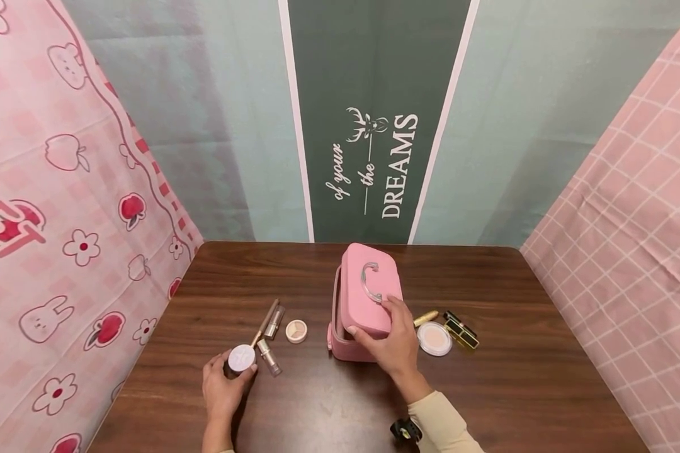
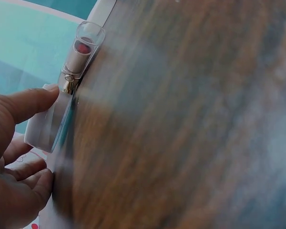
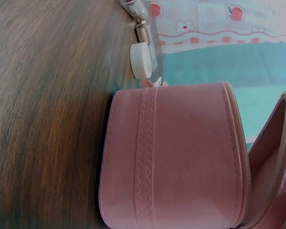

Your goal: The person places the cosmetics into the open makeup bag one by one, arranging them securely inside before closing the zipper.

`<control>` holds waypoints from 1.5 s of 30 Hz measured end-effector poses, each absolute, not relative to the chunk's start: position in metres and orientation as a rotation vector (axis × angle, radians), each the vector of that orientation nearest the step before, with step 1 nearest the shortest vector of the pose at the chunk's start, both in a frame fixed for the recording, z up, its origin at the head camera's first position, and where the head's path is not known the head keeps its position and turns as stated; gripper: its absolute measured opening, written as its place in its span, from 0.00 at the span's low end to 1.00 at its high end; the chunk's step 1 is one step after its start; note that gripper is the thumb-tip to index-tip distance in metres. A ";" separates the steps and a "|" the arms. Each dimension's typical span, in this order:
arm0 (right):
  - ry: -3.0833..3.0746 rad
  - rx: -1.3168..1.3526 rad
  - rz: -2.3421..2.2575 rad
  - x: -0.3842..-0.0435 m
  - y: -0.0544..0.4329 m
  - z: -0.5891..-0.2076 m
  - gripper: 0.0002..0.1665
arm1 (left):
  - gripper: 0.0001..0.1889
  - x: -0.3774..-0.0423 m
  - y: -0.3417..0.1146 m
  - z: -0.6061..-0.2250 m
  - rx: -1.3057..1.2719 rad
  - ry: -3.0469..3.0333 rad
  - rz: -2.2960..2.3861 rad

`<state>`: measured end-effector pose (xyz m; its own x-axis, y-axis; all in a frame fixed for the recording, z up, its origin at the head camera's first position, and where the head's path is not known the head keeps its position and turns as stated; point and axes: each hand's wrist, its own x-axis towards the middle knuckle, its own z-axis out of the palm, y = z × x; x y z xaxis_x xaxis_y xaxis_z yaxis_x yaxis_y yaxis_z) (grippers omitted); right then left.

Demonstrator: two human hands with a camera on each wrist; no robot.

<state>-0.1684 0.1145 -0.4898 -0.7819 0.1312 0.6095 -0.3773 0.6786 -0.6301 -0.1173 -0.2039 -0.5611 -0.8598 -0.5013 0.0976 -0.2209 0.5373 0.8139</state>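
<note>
A brown wooden-looking table (image 1: 521, 377) stands by a grey-green cloth wall (image 1: 232, 126). On it sits a pink, boxy, leather-like case (image 3: 181, 152). At its 5 o'clock, the right hand (image 1: 395, 346) holds the partly raised pink lid (image 1: 388, 277). At 8 o'clock, the left hand (image 1: 223, 387) holds a small round pale-topped pot (image 1: 242, 358). Opening seems underway; next, the lid probably needs lifting wider.

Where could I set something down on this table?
The table looks bare along its right side, beyond the black-and-gold item; in the back-left corner, behind the slim stick; and in front of the pink case, left of the beige sleeve. Crowded: left of the case, around the lipsticks and round palette; right, around the round compact.
</note>
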 end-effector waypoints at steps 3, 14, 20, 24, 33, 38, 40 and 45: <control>-2.221 0.165 1.115 -0.168 0.115 -0.490 0.49 | 0.33 -0.117 -0.205 -0.561 0.598 -2.468 -1.215; -2.061 0.123 1.354 -0.170 0.118 -0.494 0.48 | 0.34 -0.116 -0.210 -0.557 0.651 -2.482 -1.206; -1.993 0.126 1.384 -0.170 0.120 -0.494 0.46 | 0.34 -0.115 -0.209 -0.557 0.645 -2.480 -1.200; -1.973 0.118 1.416 -0.171 0.123 -0.494 0.45 | 0.34 -0.114 -0.210 -0.558 0.636 -2.475 -1.197; -1.835 0.241 1.672 -0.162 0.129 -0.474 0.39 | 0.34 -0.114 -0.210 -0.558 0.651 -2.476 -1.216; -1.797 0.234 1.740 -0.162 0.135 -0.472 0.30 | 0.33 -0.114 -0.209 -0.557 0.648 -2.463 -1.230; -1.774 0.231 1.755 -0.166 0.139 -0.479 0.28 | 0.33 -0.114 -0.207 -0.557 0.639 -2.445 -1.237; -1.689 0.199 1.811 -0.176 0.147 -0.497 0.27 | 0.33 -0.115 -0.203 -0.555 0.583 -2.400 -1.240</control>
<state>-0.1760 0.1469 -0.4972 -0.7806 0.3476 0.5195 -0.5425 0.0362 -0.8393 -0.1146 -0.2028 -0.5552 -0.8435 -0.5190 0.1381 -0.1877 0.5258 0.8296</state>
